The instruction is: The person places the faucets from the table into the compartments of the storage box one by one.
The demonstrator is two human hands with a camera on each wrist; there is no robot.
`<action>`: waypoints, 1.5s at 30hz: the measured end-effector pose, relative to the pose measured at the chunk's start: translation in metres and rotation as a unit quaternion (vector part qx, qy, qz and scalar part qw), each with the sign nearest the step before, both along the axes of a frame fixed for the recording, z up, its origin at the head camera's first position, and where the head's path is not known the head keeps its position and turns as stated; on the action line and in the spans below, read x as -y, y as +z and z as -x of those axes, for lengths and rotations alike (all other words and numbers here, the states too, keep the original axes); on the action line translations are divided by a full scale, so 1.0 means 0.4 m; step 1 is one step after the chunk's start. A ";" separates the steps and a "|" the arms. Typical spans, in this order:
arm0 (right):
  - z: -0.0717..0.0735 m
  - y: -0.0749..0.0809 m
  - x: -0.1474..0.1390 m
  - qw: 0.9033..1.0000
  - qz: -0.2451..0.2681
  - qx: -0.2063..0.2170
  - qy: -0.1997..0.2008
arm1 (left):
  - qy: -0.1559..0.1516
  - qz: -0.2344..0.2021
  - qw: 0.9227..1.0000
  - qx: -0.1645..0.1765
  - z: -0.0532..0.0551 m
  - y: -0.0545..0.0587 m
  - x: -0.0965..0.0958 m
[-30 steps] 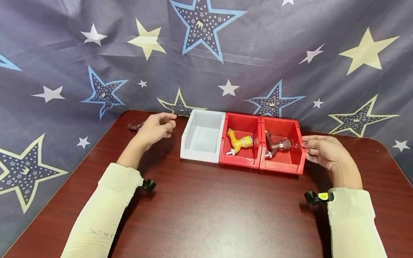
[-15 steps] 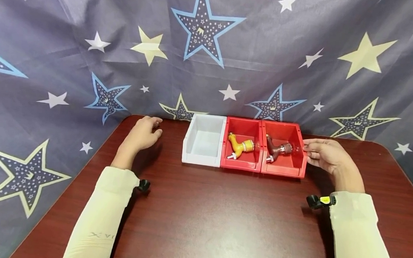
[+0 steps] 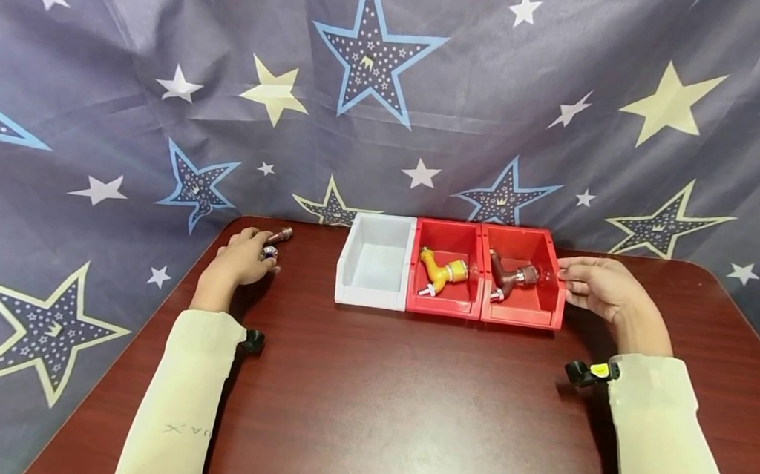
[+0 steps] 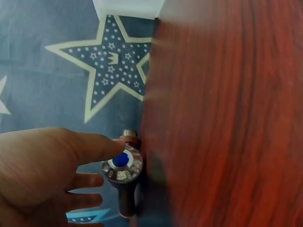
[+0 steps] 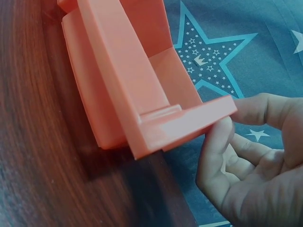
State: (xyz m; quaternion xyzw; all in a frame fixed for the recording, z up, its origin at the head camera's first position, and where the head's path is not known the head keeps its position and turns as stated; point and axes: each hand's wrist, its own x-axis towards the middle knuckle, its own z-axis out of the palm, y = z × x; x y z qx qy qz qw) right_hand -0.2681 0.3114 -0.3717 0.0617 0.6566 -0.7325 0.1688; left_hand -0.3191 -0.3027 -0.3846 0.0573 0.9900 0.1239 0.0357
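A brown tap [image 3: 279,237] with a blue-capped knob [image 4: 121,161] lies at the table's back left. My left hand [image 3: 241,256] is over it, thumb at the knob and the other fingertips beside it. Three joined bins stand at the back: a white bin [image 3: 372,297], a middle red bin [image 3: 443,305] with a yellow tap [image 3: 443,272] inside, and a right red bin [image 3: 522,317] holding another brown tap [image 3: 509,275]. In the right wrist view, my right hand [image 5: 265,156] pinches the right bin's side rim between thumb and finger.
A star-patterned cloth [image 3: 387,141] hangs right behind the table's back edge and down its left side. Dark red wood grain covers the table [image 3: 407,403]. Black wrist straps [image 3: 589,373] sit at both cuffs.
My left hand has moved left and down from beside the white bin to the brown tap. My right hand stays at the right red bin. The head view has tilted slightly upward.
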 end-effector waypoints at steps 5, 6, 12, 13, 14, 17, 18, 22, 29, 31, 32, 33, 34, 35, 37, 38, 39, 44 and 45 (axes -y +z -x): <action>-0.001 -0.004 0.001 1.000 -0.001 -0.003 0.003 | -0.010 0.014 0.999 0.030 -0.001 -0.016 0.007; 0.000 -0.005 0.000 1.000 -0.003 -0.004 0.003 | -0.012 0.016 0.999 0.030 0.000 -0.017 0.006; 0.004 -0.003 -0.006 1.000 0.001 -0.004 -0.002 | -0.017 0.021 0.999 0.023 0.007 -0.019 0.002; 0.004 -0.004 -0.007 1.000 0.004 -0.003 -0.002 | -0.016 0.022 0.999 0.023 0.006 -0.019 0.003; 0.004 -0.004 -0.007 1.000 0.007 -0.002 -0.002 | -0.015 0.025 0.999 0.023 0.006 -0.018 0.002; 0.002 -0.004 -0.005 1.000 0.003 -0.003 0.002 | -0.012 0.033 0.999 0.023 0.003 -0.014 0.002; 0.001 -0.003 -0.004 1.000 0.002 -0.004 0.003 | -0.013 0.037 0.999 0.020 0.003 -0.012 0.001; -0.004 -0.001 -0.004 1.000 -0.006 -0.008 0.005 | -0.020 0.045 0.999 0.008 0.004 -0.006 -0.003; -0.003 0.000 -0.006 1.000 -0.003 -0.011 0.006 | -0.023 0.039 0.999 0.004 0.002 -0.006 -0.007; -0.001 -0.001 -0.006 1.000 -0.005 -0.010 0.007 | -0.018 0.031 0.999 0.009 0.001 -0.008 -0.006; 0.000 -0.001 -0.006 1.000 -0.005 -0.009 0.007 | -0.016 0.027 0.999 0.013 0.000 -0.009 -0.006; 0.000 -0.002 -0.006 1.000 -0.005 -0.008 0.006 | -0.014 0.022 1.000 0.016 0.000 -0.009 -0.006; 0.001 -0.002 -0.007 1.000 -0.005 -0.008 0.006 | -0.013 0.018 1.000 0.017 0.000 -0.009 -0.006; 0.001 -0.003 -0.007 1.000 -0.002 -0.008 0.006 | -0.012 0.016 1.000 0.018 0.000 -0.010 -0.006; 0.001 -0.003 -0.007 1.000 0.003 -0.009 0.006 | -0.012 0.014 1.000 0.019 0.000 -0.008 -0.005; 0.001 -0.003 -0.006 1.000 0.006 -0.010 0.008 | -0.012 0.014 1.000 0.021 0.000 -0.007 -0.004; 0.000 -0.003 -0.006 1.000 0.007 -0.010 0.009 | -0.013 0.015 1.000 0.021 -0.001 -0.006 -0.003; -0.003 -0.004 -0.005 1.000 0.004 -0.009 0.003 | -0.014 0.019 0.999 0.032 -0.003 -0.004 -0.002; -0.004 -0.004 -0.004 1.000 0.001 -0.009 0.001 | -0.014 0.018 0.999 0.033 -0.003 -0.005 -0.003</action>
